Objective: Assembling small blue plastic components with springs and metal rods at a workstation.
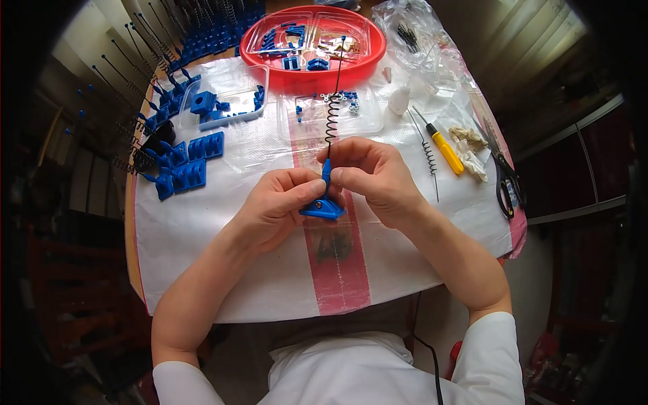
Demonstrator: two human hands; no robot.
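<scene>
Over the middle of the table, both hands hold a blue plastic base with a narrow upright neck. From the neck rises a black coiled spring wire tipped with a small blue ball. My left hand is closed, its thumb and fingers pinching the blue piece low on the neck. My right hand pinches the upper neck near where the wire enters it. Some fingers are hidden behind the piece.
Blue bases with spring wires crowd the left side. Beyond my hands are a clear parts box, a clear tray and a red basin. On the right lie a loose spring wire, a yellow-handled screwdriver and black-handled scissors.
</scene>
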